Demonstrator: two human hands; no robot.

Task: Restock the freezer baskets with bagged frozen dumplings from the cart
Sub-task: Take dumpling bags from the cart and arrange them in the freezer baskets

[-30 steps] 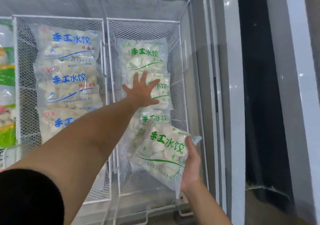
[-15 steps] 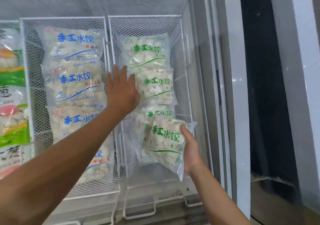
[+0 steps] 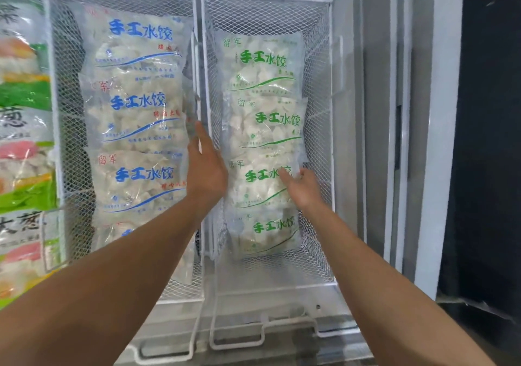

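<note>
Since half a sec ago, right hand (image 3: pixel 303 189) let go of green bag (image 3: pixel 263 231), now flat in right basket (image 3: pixel 328 140) w/ others. Both hands' fingers apart; left hand (image 3: pixel 207 168) by divider. Press bags level, edges tucked.

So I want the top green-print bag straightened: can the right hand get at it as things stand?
Probably yes. The right hand is open, resting on a lower bag, and the top green-print bag lies uncovered in the open-topped right basket.

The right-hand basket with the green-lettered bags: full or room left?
Room left: four bags in the right-hand basket, bare mesh at both ends.
</note>
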